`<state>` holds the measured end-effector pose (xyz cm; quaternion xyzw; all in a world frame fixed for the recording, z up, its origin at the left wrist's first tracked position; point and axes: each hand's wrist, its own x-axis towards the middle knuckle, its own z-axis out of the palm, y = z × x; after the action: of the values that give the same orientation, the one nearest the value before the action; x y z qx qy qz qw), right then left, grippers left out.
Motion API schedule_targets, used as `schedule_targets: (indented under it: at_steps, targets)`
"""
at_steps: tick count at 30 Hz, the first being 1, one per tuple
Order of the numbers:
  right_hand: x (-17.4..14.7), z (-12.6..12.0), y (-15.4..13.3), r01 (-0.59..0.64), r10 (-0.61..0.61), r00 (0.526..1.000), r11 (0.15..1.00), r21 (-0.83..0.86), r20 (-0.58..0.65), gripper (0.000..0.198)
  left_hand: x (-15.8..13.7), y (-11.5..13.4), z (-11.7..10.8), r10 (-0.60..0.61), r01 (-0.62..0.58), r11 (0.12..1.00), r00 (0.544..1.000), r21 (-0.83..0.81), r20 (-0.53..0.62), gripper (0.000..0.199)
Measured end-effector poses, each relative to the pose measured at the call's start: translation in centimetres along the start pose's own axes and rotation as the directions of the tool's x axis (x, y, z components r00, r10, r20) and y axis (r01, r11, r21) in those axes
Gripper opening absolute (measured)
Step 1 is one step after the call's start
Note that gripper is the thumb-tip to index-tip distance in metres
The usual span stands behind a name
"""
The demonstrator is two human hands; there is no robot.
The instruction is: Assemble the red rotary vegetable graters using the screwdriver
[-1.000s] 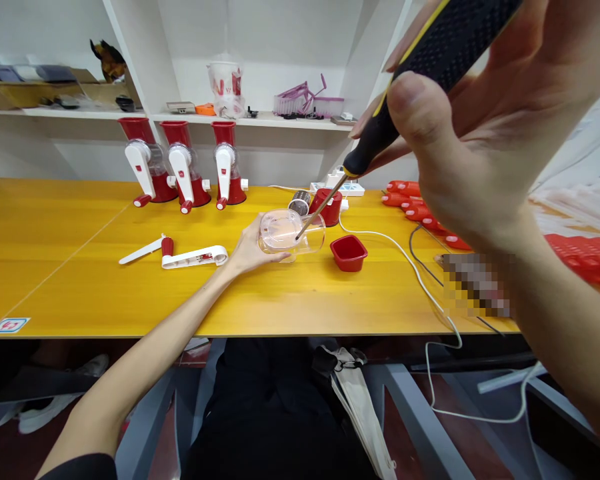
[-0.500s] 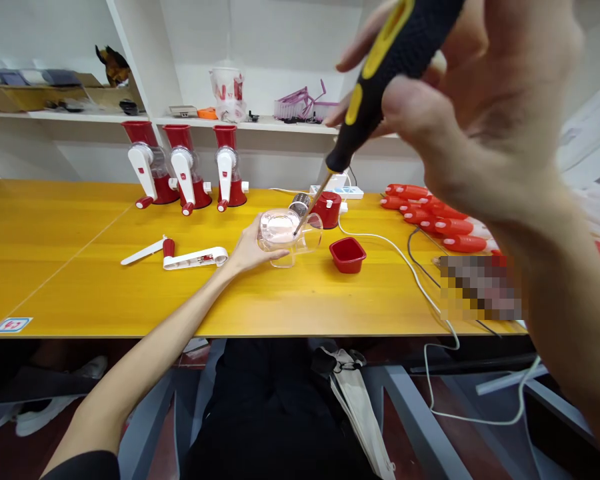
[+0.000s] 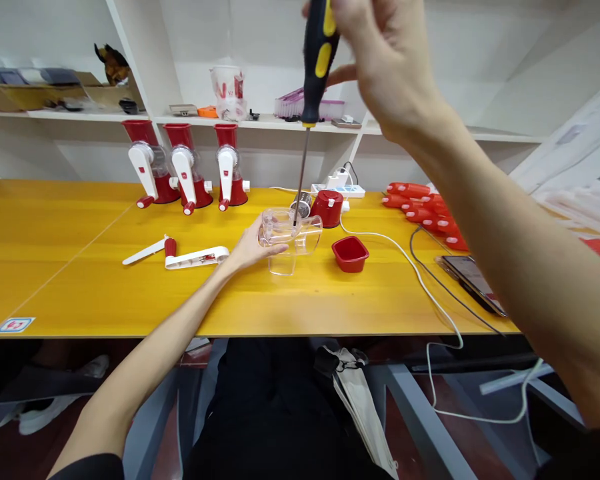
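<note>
My left hand [image 3: 254, 247] is closed around the left side of a clear plastic grater housing [image 3: 307, 235], which stands on the yellow table. High on the right, my right hand [image 3: 380, 57] grips a black and yellow screwdriver [image 3: 314, 83] by its handle, partly cut off by the frame's top edge. The shaft points almost straight down, its tip at the top of the clear housing. Behind the housing lies a metal grating drum [image 3: 301, 204], beside a red base part [image 3: 327, 208]. To its right sits a small red square cup [image 3: 350, 254].
Three assembled red and white rotary graters [image 3: 227, 167] stand at the back left. A white crank handle [image 3: 195, 259] lies left of my hand. Several red handles [image 3: 425, 207], a phone [image 3: 473, 280] and a white cable [image 3: 420, 283] are on the right.
My right hand has moved left and away with the screwdriver, which has swung from slanted to nearly upright. The clear housing has tilted in my left hand.
</note>
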<state>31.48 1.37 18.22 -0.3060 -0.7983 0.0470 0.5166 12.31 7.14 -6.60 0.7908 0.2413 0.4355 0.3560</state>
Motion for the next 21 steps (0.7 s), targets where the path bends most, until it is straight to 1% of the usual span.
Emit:
schedule_targets:
  at_steps: [2,3,4,6,7,9,10,12,14,16,17,19,20,21]
  targets:
    - [-0.5,-0.1,-0.8,0.022,-0.014,0.996,0.995,0.096,-0.085,0.012,0.0,-0.1,0.1,0.001,-0.001,1.0,1.0,-0.015,-0.002,0.071]
    - [-0.5,-0.1,-1.0,0.051,-0.038,0.994,0.992,0.115,-0.107,0.01,0.1,-0.1,0.1,0.0,0.0,1.0,1.0,-0.019,-0.002,0.071]
    - [-0.5,-0.1,-1.0,0.072,-0.058,0.992,0.99,0.123,-0.113,0.012,0.1,-0.1,0.1,-0.004,0.004,1.0,1.0,-0.022,0.0,0.07]
    - [-0.2,0.1,-0.9,0.123,-0.108,0.981,0.989,0.087,-0.161,0.019,0.1,-0.1,0.1,-0.014,0.014,0.999,1.0,-0.029,0.009,0.07]
    - [-0.1,0.3,-0.9,0.146,-0.134,0.972,0.988,0.054,-0.193,0.02,0.1,-0.1,0.1,-0.015,0.016,0.999,1.0,-0.031,0.009,0.069]
    - [0.0,0.7,-1.1,0.172,-0.167,0.957,0.985,0.0,-0.236,0.013,0.1,0.0,0.0,-0.009,0.009,1.0,1.0,-0.026,0.002,0.068]
    - [-0.1,0.8,-1.3,0.17,-0.167,0.954,0.985,-0.009,-0.249,0.011,0.1,0.0,0.0,-0.006,0.006,1.0,1.0,-0.021,-0.001,0.067]
    - [-0.3,1.0,-1.8,0.148,-0.136,0.953,0.989,0.023,-0.27,0.017,0.1,0.2,0.0,-0.006,0.006,1.0,1.0,-0.002,-0.004,0.067]
    - [-0.4,1.1,-1.9,0.092,-0.054,0.958,0.988,0.126,-0.28,0.017,0.1,0.2,0.0,-0.012,0.012,1.0,1.0,0.021,-0.015,0.069]
    - [-0.2,1.1,-1.6,0.08,-0.02,0.964,0.973,0.218,-0.265,0.01,0.1,0.3,0.0,-0.023,0.023,0.999,0.999,0.024,-0.024,0.07]
    - [-0.1,1.2,-1.4,0.097,-0.033,0.964,0.967,0.236,-0.263,0.006,0.1,0.3,0.1,-0.029,0.03,0.999,0.999,0.015,-0.021,0.07]
    - [0.2,1.4,-0.9,0.155,-0.095,0.953,0.969,0.191,-0.289,0.003,0.1,0.3,0.1,-0.04,0.04,0.999,0.999,-0.014,-0.001,0.07]
    - [0.3,1.5,-0.7,0.175,-0.122,0.944,0.973,0.15,-0.307,0.004,0.1,0.2,0.1,-0.043,0.043,0.999,0.999,-0.031,0.009,0.07]
    - [0.4,1.6,-0.6,0.174,-0.126,0.94,0.977,0.125,-0.317,0.008,0.1,0.2,0.1,-0.045,0.046,0.998,0.999,-0.05,0.016,0.07]
